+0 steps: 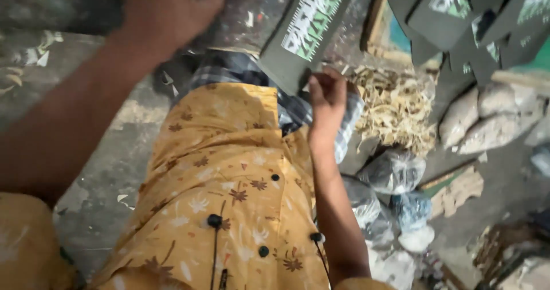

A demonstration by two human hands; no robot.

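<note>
My right hand [327, 100] grips the lower edge of a dark flat piece with a green and white print [306, 29], held up over my lap. My left hand [172, 9] is raised at the top of the view with its fingers curled; what it holds, if anything, is cut off by the frame edge. My yellow patterned shirt [229, 192] and a checked cloth [240, 69] fill the middle.
More dark printed pieces [470, 15] are stacked at the top right. A heap of pale shavings [395, 106] lies beside my right hand. Clear plastic bags [395, 172] and filled sacks [487, 121] sit on the stained grey floor [109, 164] to the right.
</note>
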